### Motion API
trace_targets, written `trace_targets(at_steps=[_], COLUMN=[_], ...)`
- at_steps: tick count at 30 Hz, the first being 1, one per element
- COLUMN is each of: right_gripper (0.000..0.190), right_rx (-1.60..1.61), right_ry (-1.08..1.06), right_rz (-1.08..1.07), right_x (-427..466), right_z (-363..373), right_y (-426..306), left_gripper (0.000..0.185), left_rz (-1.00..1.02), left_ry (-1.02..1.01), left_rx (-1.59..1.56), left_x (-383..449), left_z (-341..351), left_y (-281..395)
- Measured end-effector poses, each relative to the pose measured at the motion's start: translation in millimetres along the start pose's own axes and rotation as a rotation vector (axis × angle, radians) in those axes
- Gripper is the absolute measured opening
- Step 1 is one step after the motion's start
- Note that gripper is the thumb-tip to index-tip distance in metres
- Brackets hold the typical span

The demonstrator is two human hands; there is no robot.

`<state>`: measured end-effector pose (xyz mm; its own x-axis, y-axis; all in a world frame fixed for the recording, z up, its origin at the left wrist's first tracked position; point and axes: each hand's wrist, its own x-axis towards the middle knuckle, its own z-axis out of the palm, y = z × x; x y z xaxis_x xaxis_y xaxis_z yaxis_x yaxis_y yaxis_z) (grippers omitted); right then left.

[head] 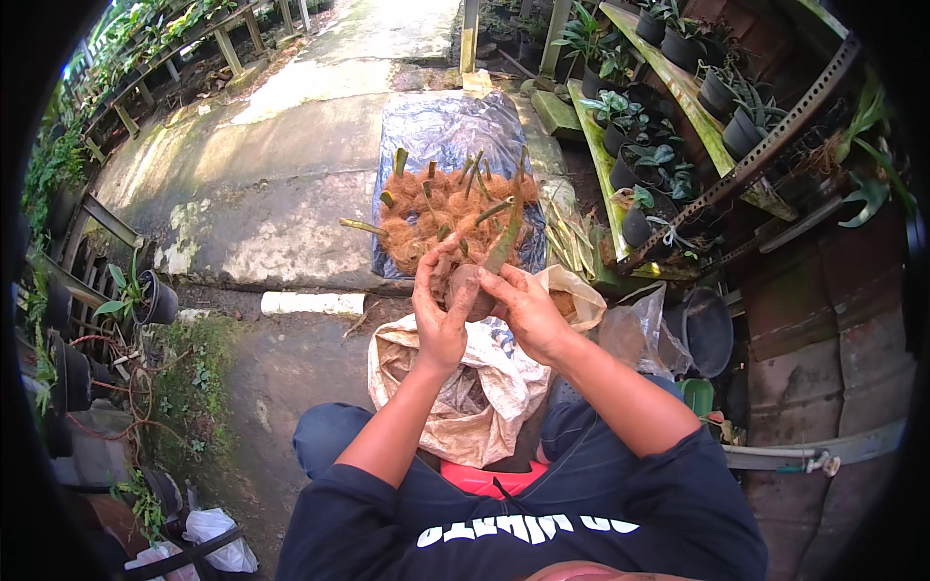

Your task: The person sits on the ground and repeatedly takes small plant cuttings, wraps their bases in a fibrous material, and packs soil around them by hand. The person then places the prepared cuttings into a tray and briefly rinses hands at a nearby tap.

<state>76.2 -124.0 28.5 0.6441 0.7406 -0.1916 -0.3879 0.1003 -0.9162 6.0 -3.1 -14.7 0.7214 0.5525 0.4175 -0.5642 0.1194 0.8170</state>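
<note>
My left hand (pixel 441 309) cups the left side of a brown ball of damp soil (pixel 471 290). Around its other side curl the fingers of my right hand (pixel 527 309), thumb against the ball. A thick green plant cutting (pixel 506 236) stands up out of the ball, leaning to the right. Both hands are smeared with soil. Just beneath them a dirty white woven sack (pixel 465 407) gapes between my knees. Beyond my fingers, several balls wrapped in brown coconut fibre (pixel 421 232), with cut stems poking out, sit packed together on a dark plastic sheet (pixel 450 123).
Right of the sheet lies a bundle of cut stems (pixel 570 236). A smaller sack (pixel 581 294), a clear plastic bag (pixel 639 334) and a black tub (pixel 708 330) stand near my right knee. Shelves of potted plants (pixel 628 167) line the right. A white pipe piece (pixel 312 303) lies left.
</note>
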Motion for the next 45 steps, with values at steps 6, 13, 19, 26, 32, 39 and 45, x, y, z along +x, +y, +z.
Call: trace_targets(at_steps=[6,13,19,26,32,39,45], right_gripper=[0.052,0.046,0.062,0.055,0.032,0.04,0.037], right_rx=[-0.312,-0.268,-0.422,-0.008,0.468,0.564,0.561], right_ry=[0.049,0.059,0.33,0.271,-0.029,0.199,0.353], right_rz=[-0.311,-0.149,-0.26,-0.372,-0.33,-0.356,-0.317], right_x=[3.6,3.3,10.4,36.7,35.8,29.2,29.4], right_z=[18.1,17.8,26.6,46.7,76.3,60.8,40.8], right_y=[-0.5,-1.7,0.9,-18.2,-44.4,-67.4,-63.1], left_gripper=[0.045,0.051,0.046,0.045,0.035,0.041,0.036], left_rz=[-0.026,0.051,0.057,0.239,0.348,0.485,0.437], left_ry=[0.059,0.062,0.139,0.095,0.198,0.08,-0.036], left_rx=[-0.087,0.165,0.354,0.278,0.33,0.618,0.489], left_x=[-10.4,-15.9,-15.5,23.2,49.8,49.8,45.2], left_z=[10.2,16.4,31.3,44.6,38.2,66.9,67.8], left_y=[2.6,1.7,10.7,39.3,60.0,67.9,46.8])
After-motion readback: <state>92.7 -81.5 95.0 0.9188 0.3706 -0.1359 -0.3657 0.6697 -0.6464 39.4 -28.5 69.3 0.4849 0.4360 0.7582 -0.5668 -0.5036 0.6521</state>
